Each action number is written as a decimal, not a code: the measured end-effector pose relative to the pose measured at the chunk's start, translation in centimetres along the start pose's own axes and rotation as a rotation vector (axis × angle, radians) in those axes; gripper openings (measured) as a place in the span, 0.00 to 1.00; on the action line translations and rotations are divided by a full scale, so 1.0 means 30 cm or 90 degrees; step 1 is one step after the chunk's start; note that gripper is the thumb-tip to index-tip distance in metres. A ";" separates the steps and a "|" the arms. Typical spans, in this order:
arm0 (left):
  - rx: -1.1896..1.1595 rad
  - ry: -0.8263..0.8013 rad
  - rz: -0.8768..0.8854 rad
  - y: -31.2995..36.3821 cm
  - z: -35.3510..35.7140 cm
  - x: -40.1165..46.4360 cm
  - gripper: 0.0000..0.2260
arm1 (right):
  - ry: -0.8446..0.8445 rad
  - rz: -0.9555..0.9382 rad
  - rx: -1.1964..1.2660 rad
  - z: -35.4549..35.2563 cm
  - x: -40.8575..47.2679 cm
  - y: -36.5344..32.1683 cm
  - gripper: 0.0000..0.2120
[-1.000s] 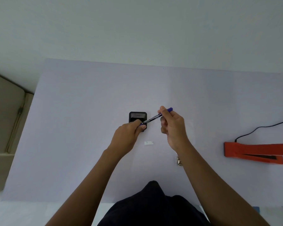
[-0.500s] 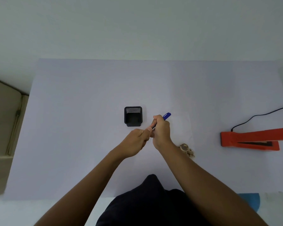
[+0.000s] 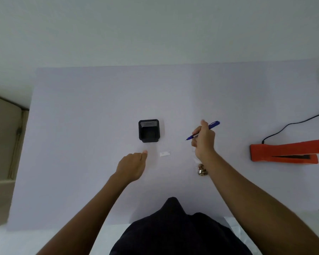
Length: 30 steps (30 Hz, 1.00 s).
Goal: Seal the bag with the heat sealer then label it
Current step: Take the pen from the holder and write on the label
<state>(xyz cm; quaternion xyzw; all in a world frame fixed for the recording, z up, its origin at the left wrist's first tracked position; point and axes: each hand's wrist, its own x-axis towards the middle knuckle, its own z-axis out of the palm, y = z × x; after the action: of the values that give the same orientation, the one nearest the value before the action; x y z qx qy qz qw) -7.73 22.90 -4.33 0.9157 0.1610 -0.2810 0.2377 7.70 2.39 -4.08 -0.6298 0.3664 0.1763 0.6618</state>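
Note:
My right hand (image 3: 203, 142) grips a blue pen (image 3: 213, 124) with its bare tip pointing left and down, just above the table. My left hand (image 3: 132, 165) hovers low over the table with fingers curled in; I cannot see anything in it. A small white label (image 3: 164, 154) lies flat between my hands. A clear bag (image 3: 202, 169) with small golden pieces inside rests by my right wrist, partly hidden by it. The orange heat sealer (image 3: 284, 151) lies at the right with its jaw slightly apart.
A black mesh pen holder (image 3: 148, 130) stands just beyond the label. The sealer's black cord (image 3: 293, 124) runs off to the right edge. The pale lilac table (image 3: 81, 126) ends at a white wall behind. A beige cabinet (image 3: 2, 144) stands at the left.
My hands were together on the pen near the holder and have pulled apart. The right hand carried the pen to the right, and the left hand dropped toward me.

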 end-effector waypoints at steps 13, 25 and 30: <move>0.170 0.004 -0.040 -0.053 0.150 0.179 0.12 | -0.146 0.066 -0.293 0.035 -0.056 0.279 0.19; 0.141 0.090 0.019 -0.038 0.176 0.192 0.06 | -0.159 0.008 -0.359 0.015 -0.013 0.338 0.16; 0.112 0.125 0.013 -0.050 0.195 0.198 0.06 | -0.156 -0.043 -0.346 0.027 -0.006 0.344 0.17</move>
<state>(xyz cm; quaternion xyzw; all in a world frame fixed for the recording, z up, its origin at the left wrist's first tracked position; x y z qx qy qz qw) -6.25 22.04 -12.62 0.9578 0.1489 -0.2004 0.1428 0.62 4.70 -11.26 -0.7696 0.2022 0.3207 0.5138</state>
